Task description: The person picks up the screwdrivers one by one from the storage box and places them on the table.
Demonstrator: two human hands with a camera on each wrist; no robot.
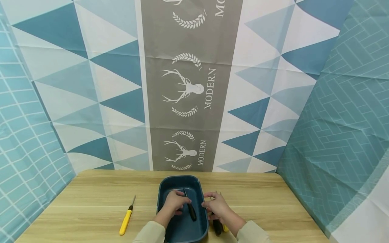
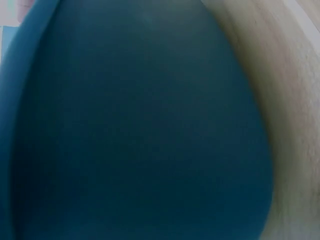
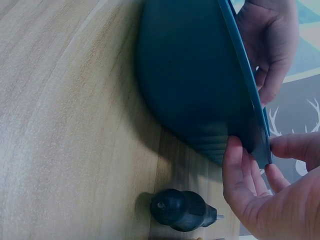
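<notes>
A deep blue bin [image 1: 182, 233] stands on the table. My left hand [image 1: 174, 203] reaches into it and pinches a black-handled screwdriver [image 1: 192, 212] near where the handle meets the shaft. The shaft slants up and left past my fingers. My right hand [image 1: 221, 208] grips the bin's right rim, thumb on one face of the wall and fingers along the other, as the right wrist view shows. Beneath that hand lies another black-handled tool [image 3: 182, 209], apart from the bin. Blue wall fills the left wrist view, where no hand work shows.
A yellow-handled screwdriver [image 1: 126, 221] lies left of the bin. Under my right hand, a yellow handle [image 1: 225, 228] shows beside the black one, partly hidden. A patterned cloth wall [image 1: 188, 148] rises behind the wooden table [image 1: 91, 199].
</notes>
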